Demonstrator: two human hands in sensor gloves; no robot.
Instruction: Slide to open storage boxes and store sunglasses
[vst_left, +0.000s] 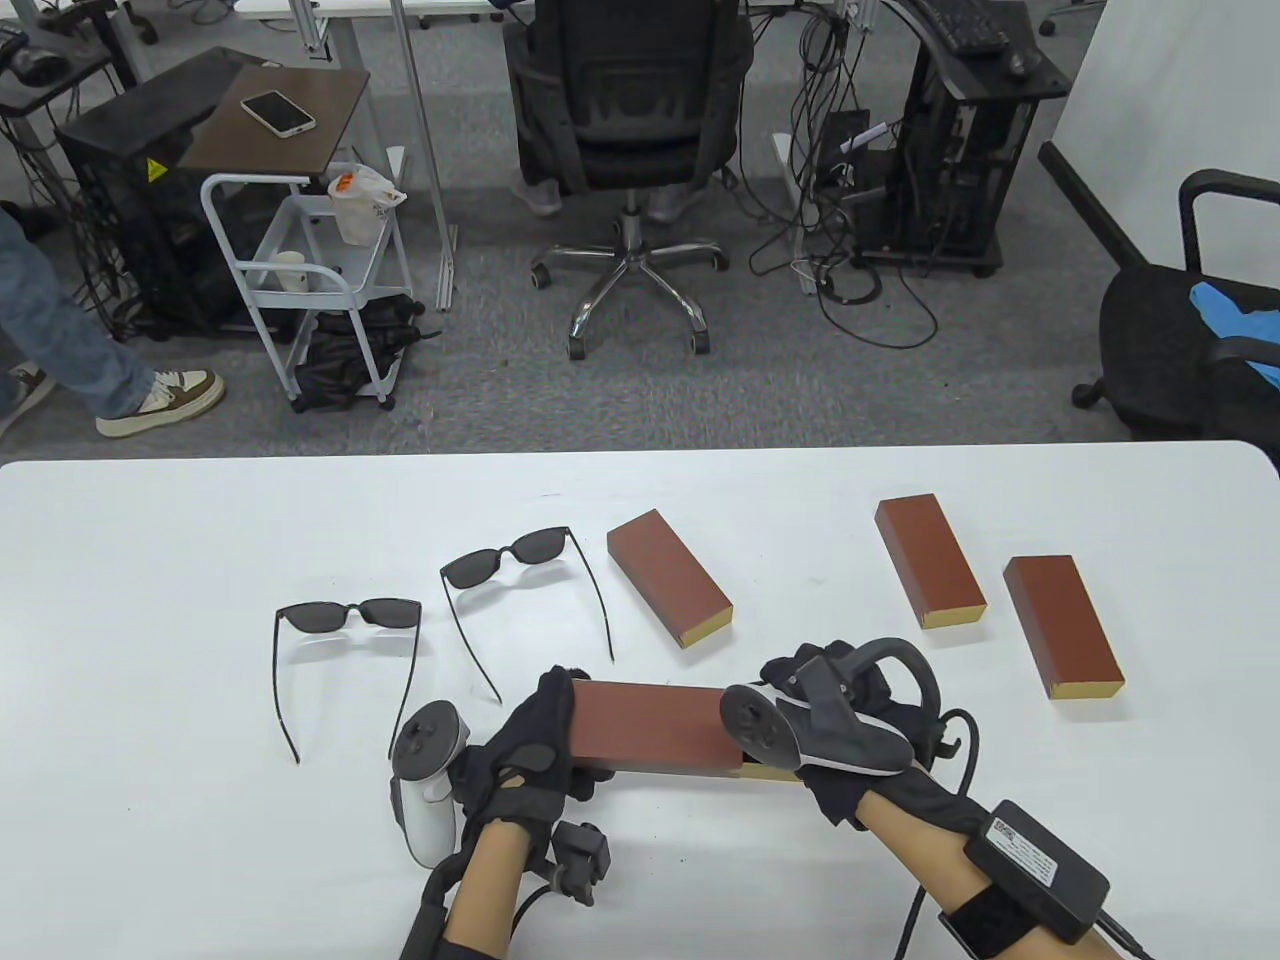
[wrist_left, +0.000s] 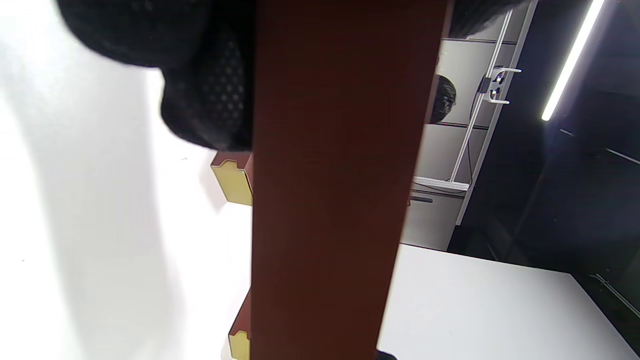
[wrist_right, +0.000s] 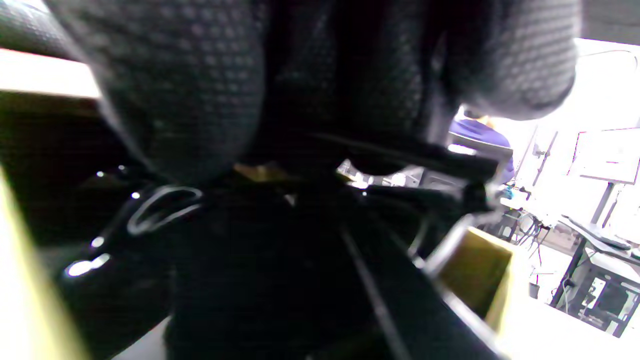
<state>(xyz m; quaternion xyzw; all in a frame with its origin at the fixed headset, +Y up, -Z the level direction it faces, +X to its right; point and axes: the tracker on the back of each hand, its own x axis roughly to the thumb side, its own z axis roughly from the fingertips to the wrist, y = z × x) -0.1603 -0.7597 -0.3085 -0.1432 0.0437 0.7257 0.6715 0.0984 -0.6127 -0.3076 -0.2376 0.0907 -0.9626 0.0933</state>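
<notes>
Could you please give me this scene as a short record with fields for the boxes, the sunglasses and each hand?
held box: brown box off the table, between both hands
left hand: grips its left end
right hand: at its right end, grip hidden
other boxes: three, closed, on the table
sunglasses: two pairs, arms unfolded, left of the boxes

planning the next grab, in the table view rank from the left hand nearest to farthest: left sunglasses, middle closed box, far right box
From the left hand:
1. Left sunglasses, just up and left of it.
2. Middle closed box, up and right, beyond the held box.
3. Far right box, at the table's right side, past the right hand.
</notes>
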